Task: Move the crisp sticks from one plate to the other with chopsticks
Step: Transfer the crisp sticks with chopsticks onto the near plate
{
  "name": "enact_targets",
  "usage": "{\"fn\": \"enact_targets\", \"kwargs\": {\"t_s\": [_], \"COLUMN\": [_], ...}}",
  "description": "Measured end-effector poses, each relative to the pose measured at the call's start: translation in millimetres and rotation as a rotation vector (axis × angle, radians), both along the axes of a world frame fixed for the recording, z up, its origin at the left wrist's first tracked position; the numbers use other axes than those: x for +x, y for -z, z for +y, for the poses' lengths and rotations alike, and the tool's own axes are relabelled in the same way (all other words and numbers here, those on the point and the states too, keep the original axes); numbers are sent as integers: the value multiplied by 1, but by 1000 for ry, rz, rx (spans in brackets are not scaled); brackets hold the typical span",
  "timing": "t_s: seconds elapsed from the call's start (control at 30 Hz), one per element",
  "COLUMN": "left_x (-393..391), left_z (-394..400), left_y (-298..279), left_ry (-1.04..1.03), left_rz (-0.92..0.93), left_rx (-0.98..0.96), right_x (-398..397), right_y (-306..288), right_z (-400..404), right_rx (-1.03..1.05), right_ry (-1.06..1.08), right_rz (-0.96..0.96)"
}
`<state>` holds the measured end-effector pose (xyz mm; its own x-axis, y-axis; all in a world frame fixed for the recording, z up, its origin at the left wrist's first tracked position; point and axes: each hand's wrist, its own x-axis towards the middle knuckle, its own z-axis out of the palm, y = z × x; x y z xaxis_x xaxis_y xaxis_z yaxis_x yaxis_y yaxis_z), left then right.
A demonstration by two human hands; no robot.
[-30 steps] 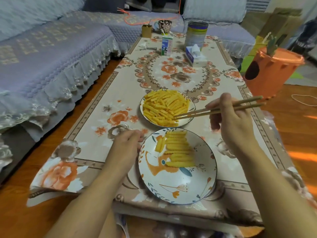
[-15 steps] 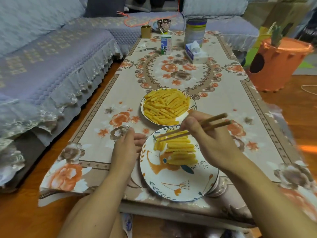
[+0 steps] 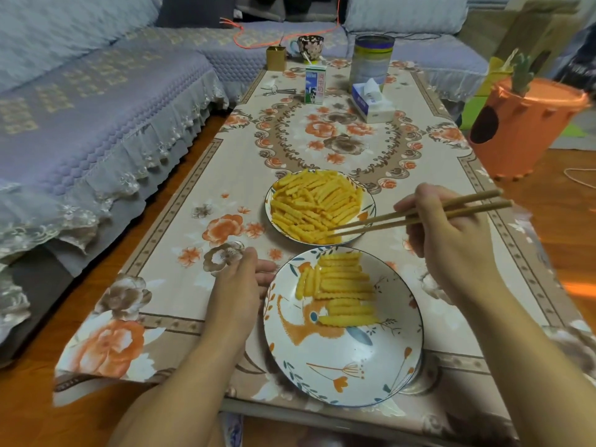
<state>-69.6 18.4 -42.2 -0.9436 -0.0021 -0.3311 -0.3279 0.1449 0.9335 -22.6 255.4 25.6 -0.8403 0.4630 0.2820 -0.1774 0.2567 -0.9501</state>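
reaching over the far plate (image 3: pixel 370 205) with chopsticks (image 3: pixel 419 215) held in the right hand (image 3: pixel 451 233), tips resting low in the near-right part of the heap of sticks (image 3: pixel 314 206). right grip pinched round the chopsticks, fingers curled; tips close together, but cannot tell whether a stick sits between them or merely beside them. left hand (image 3: pixel 240 282) lying on the surface (image 3: pixel 180 240), fingers loosely bent, touching or just beside the rim of the near plate (image 3: pixel 342 366), holding nothing. most sticks piled on the far plate; a smaller batch laid in rows on the upper part of the near plate.

likely troubles from here: pinching too hard and snapping a brittle stick; pinching off-centre so the stick swivels and drops on the cloth between the two plates; catching two sticks at once and shedding one on the way. ridged sides should help the hold, yet a loose squeeze could let a stick slide out. dragging tips through the heap could push neighbours over the near rim. setting down carelessly could knock the tidy rows askew. left hand placed well to steady the near plate if nudged.
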Motion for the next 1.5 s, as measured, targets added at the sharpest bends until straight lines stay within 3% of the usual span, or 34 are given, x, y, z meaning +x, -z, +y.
{"fn": "enact_targets", "kwargs": {"t_s": [0.27, 0.43, 0.6, 0.7, 0.8, 0.93, 1.17, 1.5], "left_x": [-1, -1, -1, -1, -1, -1, -1, -1], "left_z": [1, 1, 0, 0, 0, 1, 0, 1], "left_y": [4, 3, 1, 2, 2, 2, 5, 5], "left_ry": [4, -5, -9, -9, -15, -18, -13, -10], "left_rz": [25, 23, 4, 2, 3, -2, 5, 12], "left_rx": [-65, -66, -30, -36, -44, -42, -54, -49], "right_x": [-16, -24, -13, 0, 8, 9, 15, 14], "right_y": [-9, 4, -13, -21, -14, -8, -24, -11], "right_z": [1, -21, -16, -11, -16, -19, -13, -15], "right_rx": [-78, 102, 8, -47, 23, 118, 46, 81], "right_ry": [-6, -64, -49, -177, -325, -427, -370, -355], "right_rz": [-18, -42, 35, -1, -94, -83, 30, -85]}}
